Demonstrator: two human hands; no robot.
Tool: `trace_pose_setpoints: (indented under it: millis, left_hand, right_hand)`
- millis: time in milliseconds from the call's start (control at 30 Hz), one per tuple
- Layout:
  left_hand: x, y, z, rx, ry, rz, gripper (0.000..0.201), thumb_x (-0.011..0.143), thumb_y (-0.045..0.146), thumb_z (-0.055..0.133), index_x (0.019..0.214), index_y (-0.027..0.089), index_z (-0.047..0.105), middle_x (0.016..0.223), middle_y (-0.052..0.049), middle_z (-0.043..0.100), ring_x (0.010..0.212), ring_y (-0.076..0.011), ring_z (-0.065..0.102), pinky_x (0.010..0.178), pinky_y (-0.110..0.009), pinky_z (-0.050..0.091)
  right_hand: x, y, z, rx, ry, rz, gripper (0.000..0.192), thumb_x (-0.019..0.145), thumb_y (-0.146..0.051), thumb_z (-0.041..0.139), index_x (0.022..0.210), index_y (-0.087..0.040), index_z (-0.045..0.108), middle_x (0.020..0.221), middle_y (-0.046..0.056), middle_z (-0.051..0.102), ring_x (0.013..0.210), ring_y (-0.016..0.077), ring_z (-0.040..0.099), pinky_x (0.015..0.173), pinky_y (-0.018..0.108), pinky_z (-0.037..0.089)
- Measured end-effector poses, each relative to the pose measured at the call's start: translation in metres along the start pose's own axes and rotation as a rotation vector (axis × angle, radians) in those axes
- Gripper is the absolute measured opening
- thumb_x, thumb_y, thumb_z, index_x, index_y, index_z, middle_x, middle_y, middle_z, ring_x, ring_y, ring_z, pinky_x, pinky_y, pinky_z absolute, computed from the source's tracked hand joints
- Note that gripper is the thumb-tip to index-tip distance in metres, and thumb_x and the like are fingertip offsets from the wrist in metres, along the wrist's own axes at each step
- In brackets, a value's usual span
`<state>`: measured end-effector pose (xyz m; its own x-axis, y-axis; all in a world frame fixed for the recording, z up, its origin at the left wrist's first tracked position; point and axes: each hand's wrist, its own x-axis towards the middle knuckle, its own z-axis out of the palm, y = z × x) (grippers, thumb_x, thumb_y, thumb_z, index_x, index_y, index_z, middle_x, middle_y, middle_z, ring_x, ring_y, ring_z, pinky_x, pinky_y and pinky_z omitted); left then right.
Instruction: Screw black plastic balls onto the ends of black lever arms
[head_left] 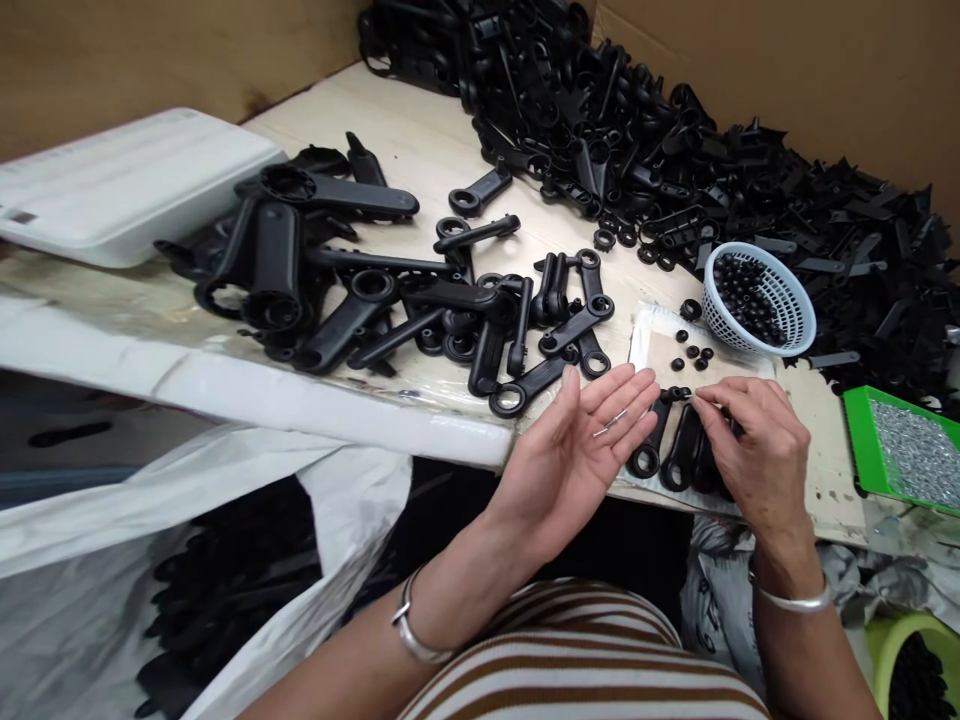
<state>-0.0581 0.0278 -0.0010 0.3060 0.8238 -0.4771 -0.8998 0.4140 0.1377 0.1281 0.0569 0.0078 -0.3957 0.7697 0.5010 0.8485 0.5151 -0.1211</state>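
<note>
My left hand (577, 455) is stretched out flat, palm up, with a couple of small metal pins (610, 423) lying loose across its fingers. To its right, the fingertips of my right hand (754, 440) are pinched over the upper ends of black plastic crank-shaped arms. A tiny bright tip, which looks like another metal pin (689, 396), shows at the pinch. Below it, several black arms (681, 455) lie side by side at the table's front edge, partly hidden by my right hand. Small black round caps (678, 364) are scattered just beyond them.
A light blue basket (799, 325) holds black caps. At the right is a green tray (860, 440) of metal pins. Loose black arms (487, 350) cover the table's middle, with a large heap (675, 170) behind. A white box (142, 180) stands left; a white sack (352, 500) hangs below.
</note>
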Motion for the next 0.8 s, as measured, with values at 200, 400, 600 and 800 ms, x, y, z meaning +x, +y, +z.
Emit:
trace_pose_setpoints:
  millis: [200, 400, 600, 800]
  left_hand:
    - [0.002, -0.001, -0.003, -0.006, 0.007, -0.018, 0.056, 0.103, 0.044, 0.035, 0.141, 0.003, 0.046, 0.133, -0.018, 0.061, 0.125, -0.0243, 0.058, 0.109, -0.035, 0.044]
    - [0.003, -0.001, -0.003, -0.011, 0.030, -0.028, 0.055, 0.104, 0.042, 0.034, 0.143, 0.004, 0.043, 0.130, -0.019, 0.062, 0.123, -0.0243, 0.059, 0.110, -0.037, 0.043]
    - [0.002, 0.000, -0.005, 0.046, 0.011, -0.037, 0.053, 0.103, 0.040, 0.035, 0.143, 0.007, 0.045, 0.131, -0.018, 0.062, 0.125, -0.0241, 0.058, 0.111, -0.037, 0.042]
    - [-0.002, -0.017, 0.006, 0.234, -0.065, -0.209, 0.042, 0.100, 0.039, 0.046, 0.123, 0.010, 0.064, 0.134, -0.015, 0.061, 0.129, -0.0253, 0.054, 0.108, -0.034, 0.046]
  right_hand:
    - [0.002, -0.001, 0.004, -0.125, -0.047, -0.109, 0.011, 0.091, -0.018, 0.056, 0.095, -0.019, 0.066, 0.088, 0.007, 0.068, 0.083, 0.0193, 0.056, 0.073, 0.033, 0.047]
    - [0.005, -0.003, 0.004, -0.159, -0.126, -0.153, 0.019, 0.092, -0.012, 0.050, 0.093, -0.021, 0.066, 0.088, 0.006, 0.066, 0.083, 0.0189, 0.055, 0.076, 0.033, 0.046]
    - [-0.007, 0.006, -0.008, -0.016, -0.053, -0.073, 0.024, 0.091, -0.013, 0.053, 0.108, -0.024, 0.066, 0.095, 0.007, 0.068, 0.088, 0.0199, 0.057, 0.081, 0.036, 0.050]
    - [-0.058, 0.021, -0.032, -0.010, 0.070, 0.192, 0.023, 0.092, -0.014, 0.053, 0.106, -0.024, 0.068, 0.092, 0.006, 0.068, 0.087, 0.0182, 0.061, 0.081, 0.035, 0.053]
